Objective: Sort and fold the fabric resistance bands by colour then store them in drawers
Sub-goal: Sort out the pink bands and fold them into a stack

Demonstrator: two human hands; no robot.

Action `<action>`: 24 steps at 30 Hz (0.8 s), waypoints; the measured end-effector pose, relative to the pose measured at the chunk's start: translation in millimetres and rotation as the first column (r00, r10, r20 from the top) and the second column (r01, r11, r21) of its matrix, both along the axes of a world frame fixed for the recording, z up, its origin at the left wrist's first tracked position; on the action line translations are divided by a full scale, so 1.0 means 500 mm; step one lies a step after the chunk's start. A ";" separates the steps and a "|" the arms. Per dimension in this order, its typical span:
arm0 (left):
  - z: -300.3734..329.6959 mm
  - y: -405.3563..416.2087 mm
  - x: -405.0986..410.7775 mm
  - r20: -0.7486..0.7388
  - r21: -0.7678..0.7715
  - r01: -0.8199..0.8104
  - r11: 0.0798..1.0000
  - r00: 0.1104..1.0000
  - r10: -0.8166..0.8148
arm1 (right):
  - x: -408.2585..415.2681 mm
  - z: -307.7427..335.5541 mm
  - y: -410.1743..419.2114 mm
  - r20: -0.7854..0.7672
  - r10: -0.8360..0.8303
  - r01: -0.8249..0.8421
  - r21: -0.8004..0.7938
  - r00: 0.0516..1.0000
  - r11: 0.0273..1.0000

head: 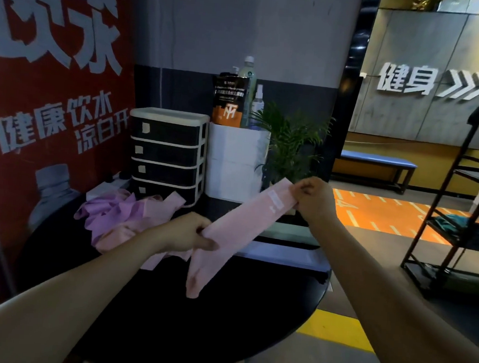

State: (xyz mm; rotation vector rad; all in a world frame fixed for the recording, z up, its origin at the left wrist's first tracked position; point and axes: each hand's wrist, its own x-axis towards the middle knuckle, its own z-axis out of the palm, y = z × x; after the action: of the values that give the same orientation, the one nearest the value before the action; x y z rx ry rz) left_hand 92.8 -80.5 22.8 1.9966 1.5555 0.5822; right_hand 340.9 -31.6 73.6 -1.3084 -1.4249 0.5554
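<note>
- Head view: we hold one pink band [244, 224] stretched in the air above the round black table [223, 322]; our left hand [186, 231] pinches its lower part and our right hand [313, 199] pinches its upper end.
- We judge the band light, soft and limp; its loose tail droops, so gripping both ends should keep it flat for folding.
- A heap of pink and lilac bands [122, 218] lies just beside the black drawer unit [168, 153], whose drawers look closed.
- A white box [234, 164] and a potted plant [289, 145] crowd the table's far side.
</note>
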 end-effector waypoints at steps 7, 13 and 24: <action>-0.065 -0.040 -0.071 -0.182 -0.156 -0.078 0.985 0.982 0.049 | 0.065 -0.165 -0.062 -0.036 -0.197 0.185 -0.217 0.980 0.959; -0.121 -0.073 -0.069 -0.058 -0.096 -0.257 0.962 0.966 0.252 | 0.066 -0.263 -0.115 -0.098 -0.218 0.178 -0.309 0.971 0.934; -0.193 -0.095 -0.033 -0.023 0.022 -0.577 0.816 0.816 0.578 | 0.069 -0.293 -0.132 0.212 -0.192 0.254 -0.326 0.958 0.911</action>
State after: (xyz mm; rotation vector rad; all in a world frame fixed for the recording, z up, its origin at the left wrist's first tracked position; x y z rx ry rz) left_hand 76.2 -128.1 -73.9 1.5163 2.1970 0.7949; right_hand 375.6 -97.7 -73.1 -1.8206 -1.3294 0.5666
